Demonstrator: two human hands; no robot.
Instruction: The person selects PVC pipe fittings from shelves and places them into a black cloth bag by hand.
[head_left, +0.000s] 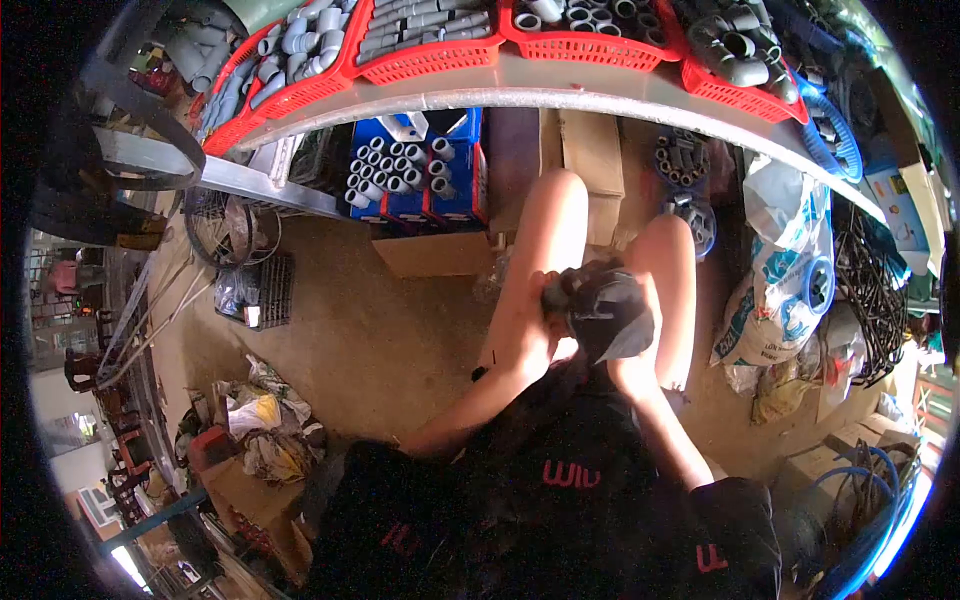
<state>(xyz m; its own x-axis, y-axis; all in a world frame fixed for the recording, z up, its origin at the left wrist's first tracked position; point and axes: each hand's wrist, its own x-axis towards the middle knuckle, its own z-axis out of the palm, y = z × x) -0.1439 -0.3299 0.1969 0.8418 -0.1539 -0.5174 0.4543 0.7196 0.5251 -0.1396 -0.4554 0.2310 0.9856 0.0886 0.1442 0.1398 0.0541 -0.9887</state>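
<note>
Between my bare knees, both hands hold up a dark bundle. My left hand (552, 318) has its fingers curled round a dark grey rounded piece (562, 290), perhaps a pipe fitting; its kind is not clear. My right hand (636, 372) is closed at the side of a black, cloth-like piece (612, 312) that hangs to a pointed lower corner. This dark piece covers most of the right fingers. The two pieces touch each other, and where they meet is hidden in shadow.
Red baskets (430, 62) of grey pipe fittings line the shelf (540, 82) in front. Below it stand a blue box (462, 200) of short pipes and cardboard boxes (590, 150). Sacks (770, 290) stand at right, a black crate (272, 290) and crumpled bags (268, 425) at left.
</note>
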